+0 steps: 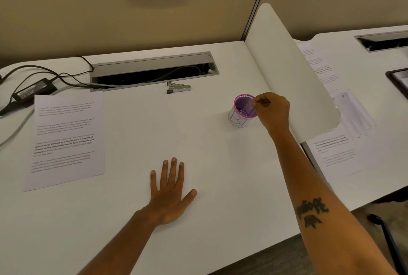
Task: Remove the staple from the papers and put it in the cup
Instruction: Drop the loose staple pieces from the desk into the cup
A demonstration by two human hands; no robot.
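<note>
A purple mesh cup (242,110) with a white paper label stands on the white desk right of centre. My right hand (273,110) hovers at the cup's right rim, thumb and fingers pinched together; the staple itself is too small to make out. My left hand (171,190) lies flat on the desk near the front, fingers spread, holding nothing. The printed papers (66,140) lie at the left of the desk. A metal staple remover (177,87) rests near the cable slot at the back.
A cable slot (154,71) runs along the desk's back. A power adapter and cords (31,90) sit at far left. A white divider panel (287,71) stands right of the cup, with more papers (335,151) on the neighbouring desk.
</note>
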